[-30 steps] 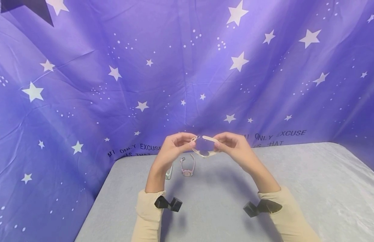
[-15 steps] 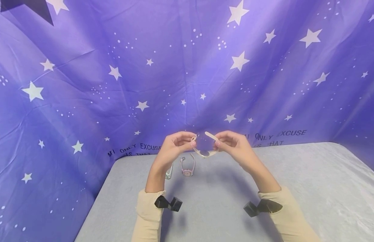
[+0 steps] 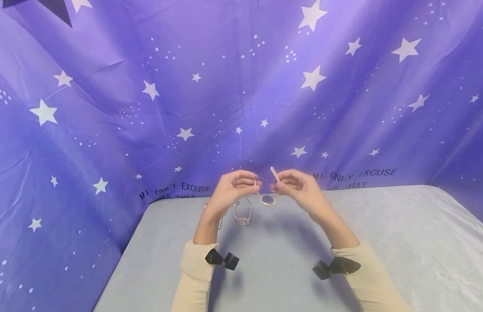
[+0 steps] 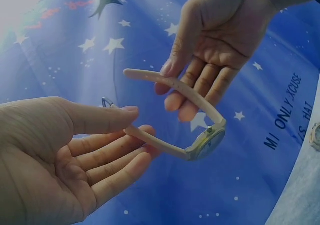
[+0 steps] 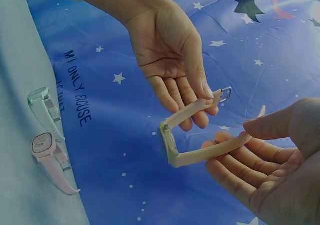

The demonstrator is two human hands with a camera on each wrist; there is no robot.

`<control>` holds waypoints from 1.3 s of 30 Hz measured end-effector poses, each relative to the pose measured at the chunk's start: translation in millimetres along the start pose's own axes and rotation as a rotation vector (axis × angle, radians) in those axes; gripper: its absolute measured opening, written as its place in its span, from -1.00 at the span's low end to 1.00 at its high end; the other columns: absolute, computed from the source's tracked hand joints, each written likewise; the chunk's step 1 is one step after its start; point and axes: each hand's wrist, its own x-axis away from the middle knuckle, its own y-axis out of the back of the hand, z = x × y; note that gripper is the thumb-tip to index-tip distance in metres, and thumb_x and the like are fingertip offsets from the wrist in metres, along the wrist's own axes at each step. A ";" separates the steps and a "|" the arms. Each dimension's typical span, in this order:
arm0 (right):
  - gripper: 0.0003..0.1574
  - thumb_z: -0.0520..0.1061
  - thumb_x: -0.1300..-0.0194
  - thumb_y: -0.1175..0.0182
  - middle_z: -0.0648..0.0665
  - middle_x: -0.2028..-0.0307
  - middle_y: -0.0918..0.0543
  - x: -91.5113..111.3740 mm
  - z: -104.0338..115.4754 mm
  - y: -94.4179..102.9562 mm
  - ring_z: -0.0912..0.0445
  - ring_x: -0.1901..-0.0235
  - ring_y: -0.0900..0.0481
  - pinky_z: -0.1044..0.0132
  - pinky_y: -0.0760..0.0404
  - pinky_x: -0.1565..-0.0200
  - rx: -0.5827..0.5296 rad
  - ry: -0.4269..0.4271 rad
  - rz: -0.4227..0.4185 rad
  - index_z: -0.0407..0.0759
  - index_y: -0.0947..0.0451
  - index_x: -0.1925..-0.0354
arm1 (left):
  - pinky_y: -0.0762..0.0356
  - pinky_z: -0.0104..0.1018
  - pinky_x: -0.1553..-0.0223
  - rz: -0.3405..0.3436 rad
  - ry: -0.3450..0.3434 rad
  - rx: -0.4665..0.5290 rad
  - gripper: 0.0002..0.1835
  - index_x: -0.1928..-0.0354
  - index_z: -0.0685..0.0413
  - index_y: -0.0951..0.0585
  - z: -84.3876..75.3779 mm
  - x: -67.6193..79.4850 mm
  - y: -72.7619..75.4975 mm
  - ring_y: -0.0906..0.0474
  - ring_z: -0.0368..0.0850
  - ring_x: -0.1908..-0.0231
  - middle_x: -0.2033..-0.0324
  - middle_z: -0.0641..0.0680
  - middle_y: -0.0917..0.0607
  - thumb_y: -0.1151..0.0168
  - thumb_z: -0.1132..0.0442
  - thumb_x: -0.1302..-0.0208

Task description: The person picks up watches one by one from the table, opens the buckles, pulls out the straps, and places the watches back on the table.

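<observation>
Held up above the table is a cream wristwatch (image 3: 268, 200), its round case hanging lowest and both strap halves rising from it. My left hand (image 3: 234, 191) pinches the buckle half between thumb and fingers; the metal buckle (image 5: 226, 94) pokes out past the thumb in the right wrist view. With thumb and fingers, my right hand (image 3: 301, 187) pinches the other strap half (image 4: 187, 92), whose rounded tip sticks out free. The strap ends are apart. On the table beyond my left wrist stand a pink watch (image 3: 242, 222) and a mint-green watch (image 5: 45, 109), the latter partly hidden by my left arm in the head view.
A grey cloth-covered table (image 3: 280, 277) lies under my arms. Behind it hangs a purple-blue curtain (image 3: 210, 104) with white stars and printed lettering, close beyond my hands. Each sleeve carries a small black camera mount (image 3: 222, 259) at the wrist.
The free strap end has swung from lying toward the buckle to pointing upward. The left hand has shifted slightly right, bringing the hands closer, and the watch case hangs a little lower.
</observation>
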 end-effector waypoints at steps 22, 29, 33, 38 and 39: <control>-0.55 -0.21 -0.50 -0.11 -0.15 0.14 -0.78 -19.3 -33.1 0.7 0.10 0.13 -0.77 0.01 -0.69 -0.15 -0.131 -0.227 0.018 -0.46 -0.37 -0.23 | -0.69 0.09 -0.08 -0.017 0.199 0.000 -0.57 -0.14 0.42 -0.56 34.7 -14.6 2.9 -0.79 0.05 0.19 0.08 0.33 -0.77 -0.39 0.37 -0.26; -0.48 -0.24 -0.50 -0.08 -0.37 0.09 -0.73 -25.8 -52.3 -4.7 0.08 0.21 -0.78 0.09 -0.75 -0.04 -0.130 -0.333 0.015 -0.57 -0.31 -0.27 | -0.68 0.09 -0.09 -0.022 0.327 0.035 -0.63 -0.10 0.45 -0.57 48.1 -18.8 0.5 -0.79 0.00 0.26 0.09 0.41 -0.76 -0.35 0.39 -0.30; -0.47 -0.24 -0.50 -0.09 -0.48 0.02 -0.68 -29.3 -60.0 -6.6 0.06 0.22 -0.79 0.10 -0.75 -0.02 -0.124 -0.377 0.008 -0.58 -0.32 -0.27 | -0.69 0.04 -0.08 -0.018 0.387 0.044 -0.62 -0.11 0.47 -0.57 53.6 -22.4 -0.4 -0.80 0.09 0.18 0.08 0.43 -0.75 -0.33 0.38 -0.32; -0.46 -0.24 -0.51 -0.07 -0.50 0.01 -0.67 -33.3 -70.6 -6.8 0.07 0.23 -0.79 0.14 -0.77 0.01 -0.097 -0.422 0.010 -0.59 -0.32 -0.29 | -0.69 -0.03 -0.08 -0.004 0.457 0.037 -0.65 -0.09 0.46 -0.60 57.3 -26.7 -1.0 -0.81 0.02 0.20 0.06 0.40 -0.75 -0.32 0.36 -0.35; -0.46 -0.24 -0.51 -0.06 -0.51 0.00 -0.67 -34.0 -72.8 -6.9 0.07 0.23 -0.79 0.16 -0.77 0.02 -0.093 -0.429 0.014 -0.60 -0.31 -0.29 | -0.69 -0.05 -0.08 0.001 0.473 0.034 -0.66 -0.08 0.45 -0.61 57.7 -27.3 -0.9 -0.81 -0.02 0.23 0.06 0.38 -0.75 -0.32 0.35 -0.35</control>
